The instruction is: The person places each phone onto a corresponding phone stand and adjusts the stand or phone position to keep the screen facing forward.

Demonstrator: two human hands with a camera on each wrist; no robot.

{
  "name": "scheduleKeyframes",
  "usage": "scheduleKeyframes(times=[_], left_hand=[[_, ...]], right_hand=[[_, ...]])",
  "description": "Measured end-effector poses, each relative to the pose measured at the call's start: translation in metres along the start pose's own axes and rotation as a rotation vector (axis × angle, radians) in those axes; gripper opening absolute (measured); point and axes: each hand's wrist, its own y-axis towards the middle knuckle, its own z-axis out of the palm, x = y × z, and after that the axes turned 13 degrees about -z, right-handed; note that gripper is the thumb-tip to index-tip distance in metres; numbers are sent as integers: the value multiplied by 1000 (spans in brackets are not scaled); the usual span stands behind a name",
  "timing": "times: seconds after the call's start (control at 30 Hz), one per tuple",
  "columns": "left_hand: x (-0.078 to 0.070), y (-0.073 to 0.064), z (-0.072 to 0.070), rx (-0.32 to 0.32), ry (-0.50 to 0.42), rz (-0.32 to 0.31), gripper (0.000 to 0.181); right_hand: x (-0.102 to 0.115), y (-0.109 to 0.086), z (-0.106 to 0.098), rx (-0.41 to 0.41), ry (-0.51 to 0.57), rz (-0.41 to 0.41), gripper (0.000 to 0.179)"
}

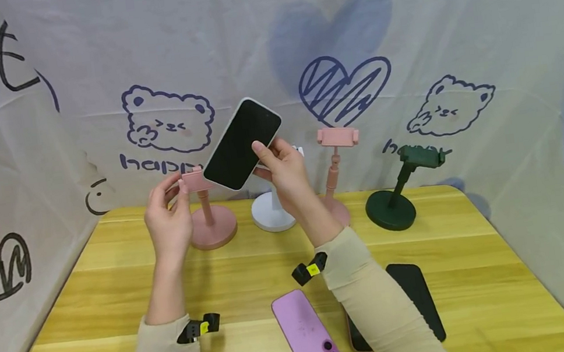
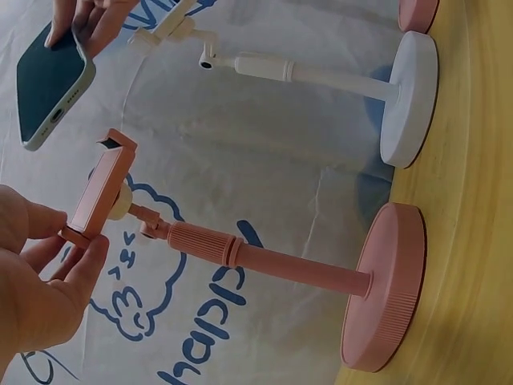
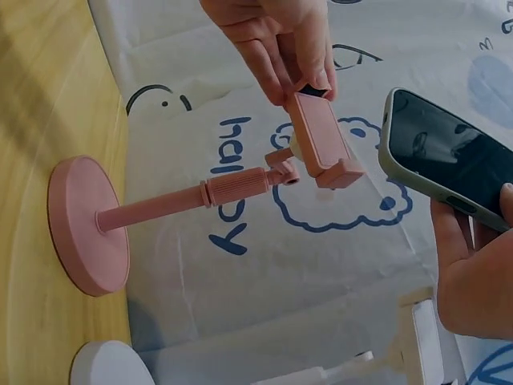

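Note:
My left hand (image 1: 168,216) pinches the outer end of the clamp on a pink phone stand (image 2: 280,269) between thumb and fingers. The stand's round base (image 3: 88,224) rests on the table, and its clamp (image 3: 321,132) has nothing in it. In my right hand (image 1: 284,173) I hold a smartphone (image 1: 242,144) with a pale case and a dark screen, thumb on the screen side. The phone is tilted in the air, just right of the clamp and apart from it. Behind the right hand stands a white phone stand (image 2: 345,84), partly hidden in the head view.
Farther right stand another pink phone stand (image 1: 338,137) and a dark green one (image 1: 390,209). Near the front lie a purple phone (image 1: 303,332), camera side up, and a black phone (image 1: 418,294). Another dark phone (image 1: 356,334) is partly under my right sleeve. A patterned cloth (image 1: 244,39) hangs behind the wooden table (image 1: 237,287).

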Motion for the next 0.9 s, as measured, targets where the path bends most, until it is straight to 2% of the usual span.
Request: scheduleKeyframes(times=[0.23, 0.43, 0.9], left_hand=[[0, -1, -2, -1, 6, -12, 32], [1, 0, -1, 4, 14, -8, 32], [2, 1, -1, 0, 35, 3, 34]], right_hand=[[-4, 20, 14, 57, 6, 3, 25], [-6, 32, 26, 53, -1, 0, 24], [-12, 40, 43, 104, -52, 34, 29]])
